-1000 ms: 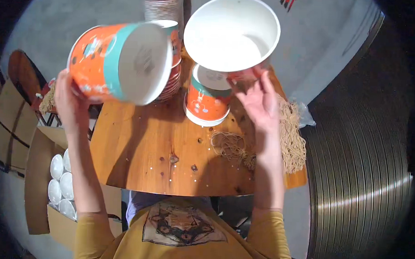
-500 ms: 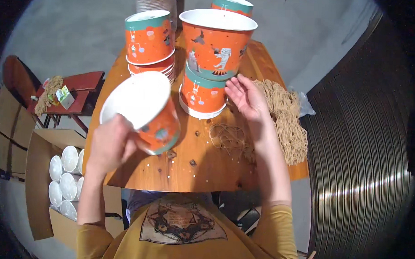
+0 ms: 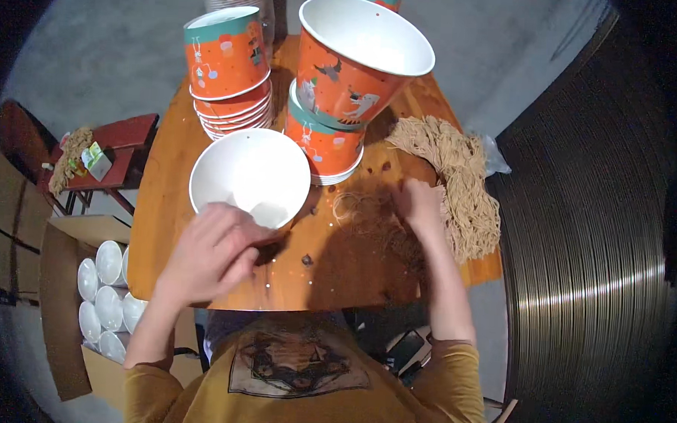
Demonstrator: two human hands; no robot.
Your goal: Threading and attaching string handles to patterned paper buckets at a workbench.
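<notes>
A white-lined paper bucket (image 3: 252,160) stands mouth up on the table in front of me. My left hand (image 3: 214,252) is closed at its near rim, fingers over the edge and thumb outside. To the right, my right hand (image 3: 418,205) is low over the tabletop with curled fingers, beside thin loose strings (image 3: 350,206). Whatever it pinches is hidden. Close by lies a thick bundle of tan string (image 3: 466,193). Behind, an orange and green bucket (image 3: 339,81) leans mouth up on an upside-down bucket stack (image 3: 329,148).
Another upside-down bucket stack (image 3: 228,62) stands at the back left of the wooden table (image 3: 166,228). A carton (image 3: 66,336) of white cups or buckets sits on the floor at left, near a small red table (image 3: 125,141). A ribbed metallic surface (image 3: 589,280) rises at right.
The bucket at my left hand has gone from tilted in the air to upright on the table. My right hand has moved down from the stack to the loose strings. The upper bucket leans more.
</notes>
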